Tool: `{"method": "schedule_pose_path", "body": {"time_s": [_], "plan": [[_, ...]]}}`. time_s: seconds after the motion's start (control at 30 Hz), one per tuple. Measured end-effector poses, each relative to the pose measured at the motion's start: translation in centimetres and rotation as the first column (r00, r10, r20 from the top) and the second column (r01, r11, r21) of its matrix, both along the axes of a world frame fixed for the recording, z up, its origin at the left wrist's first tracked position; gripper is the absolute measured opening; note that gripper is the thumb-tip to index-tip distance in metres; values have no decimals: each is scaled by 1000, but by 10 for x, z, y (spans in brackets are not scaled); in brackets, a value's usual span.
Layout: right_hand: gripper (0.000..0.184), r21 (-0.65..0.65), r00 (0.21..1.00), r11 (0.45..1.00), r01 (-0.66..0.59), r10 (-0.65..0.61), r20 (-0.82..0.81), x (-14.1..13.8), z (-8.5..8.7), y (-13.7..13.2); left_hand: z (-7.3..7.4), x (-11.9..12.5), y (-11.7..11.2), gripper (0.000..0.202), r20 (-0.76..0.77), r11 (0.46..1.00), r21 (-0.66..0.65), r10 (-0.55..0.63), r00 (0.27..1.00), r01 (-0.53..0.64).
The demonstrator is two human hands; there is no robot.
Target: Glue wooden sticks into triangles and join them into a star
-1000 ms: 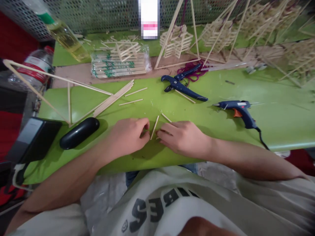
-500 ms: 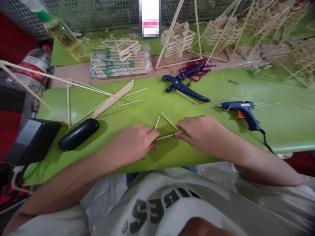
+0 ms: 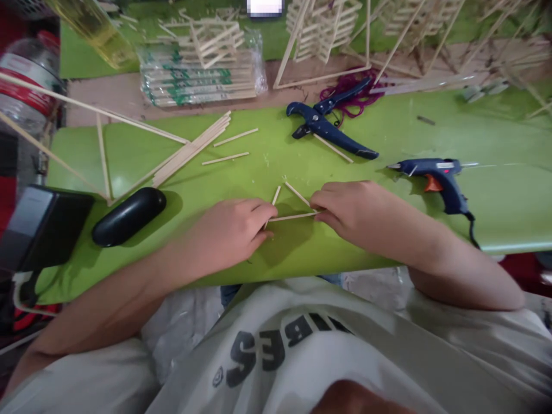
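Three short wooden sticks (image 3: 291, 216) lie as a small triangle on the green table (image 3: 388, 230). My left hand (image 3: 233, 233) rests on the triangle's left corner, its fingers pinched on the stick ends. My right hand (image 3: 349, 210) pinches the right corner, where two of the sticks meet. A blue glue gun (image 3: 435, 175) lies just right of my right hand, and blue cutting pliers (image 3: 328, 126) lie behind the triangle.
A bundle of long sticks (image 3: 190, 152) and a large stick frame (image 3: 99, 132) lie at left, beside a black case (image 3: 128, 215) and a black device (image 3: 41, 227). Packs of sticks (image 3: 202, 92) and stick structures (image 3: 328, 34) stand behind; bottles (image 3: 26, 92) at far left.
My hands moved apart from one spot and spread the sticks into a triangle, each hand at a corner. The view has tilted down slightly.
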State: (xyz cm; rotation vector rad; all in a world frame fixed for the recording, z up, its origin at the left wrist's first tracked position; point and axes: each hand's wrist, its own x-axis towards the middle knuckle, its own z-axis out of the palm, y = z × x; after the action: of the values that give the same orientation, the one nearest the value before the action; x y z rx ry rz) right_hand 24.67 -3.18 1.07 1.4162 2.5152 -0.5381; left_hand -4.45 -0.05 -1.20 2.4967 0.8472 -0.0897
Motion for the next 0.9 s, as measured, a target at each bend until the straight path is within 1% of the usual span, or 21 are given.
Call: {"method": "schedule_pose_path", "body": {"time_s": [0.1, 0.2, 0.33, 0.43, 0.57, 0.63, 0.73, 0.9], "plan": [[17, -26, 999, 1000, -8, 9, 41, -1, 3, 0, 0, -1, 0, 16, -5, 1000, -15, -1, 1000, 1], [17, -14, 997, 1000, -23, 24, 70, -3, 1, -1, -2, -2, 1, 16, -1, 1000, -7, -23, 1000, 23], [18, 25, 997, 999, -49, 47, 62, -5, -1, -2, -4, -3, 1, 21, 17, 999, -10, -39, 999, 39], [18, 31, 995, 998, -57, 54, 82, -7, 2, -2, -2, -5, 2, 22, 23, 999, -40, -33, 999, 34], [22, -1, 992, 999, -46, 46, 116, -12, 6, -1, 3, -8, 2, 29, 29, 994, -113, -2, 1000, 6], [22, 1, 995, 999, -33, 32, 94, -13, 6, -1, 3, -9, 2, 33, 38, 990, -139, 9, 999, -3], [21, 11, 999, 1000, -23, 23, 34, -11, 0, -3, 1, -8, 1, 36, 57, 991, -137, 3, 998, 5], [16, 33, 995, 996, -86, 87, -53, 1, -8, -5, -2, -8, 0, 39, 49, 995, -95, -36, 998, 41]]}}
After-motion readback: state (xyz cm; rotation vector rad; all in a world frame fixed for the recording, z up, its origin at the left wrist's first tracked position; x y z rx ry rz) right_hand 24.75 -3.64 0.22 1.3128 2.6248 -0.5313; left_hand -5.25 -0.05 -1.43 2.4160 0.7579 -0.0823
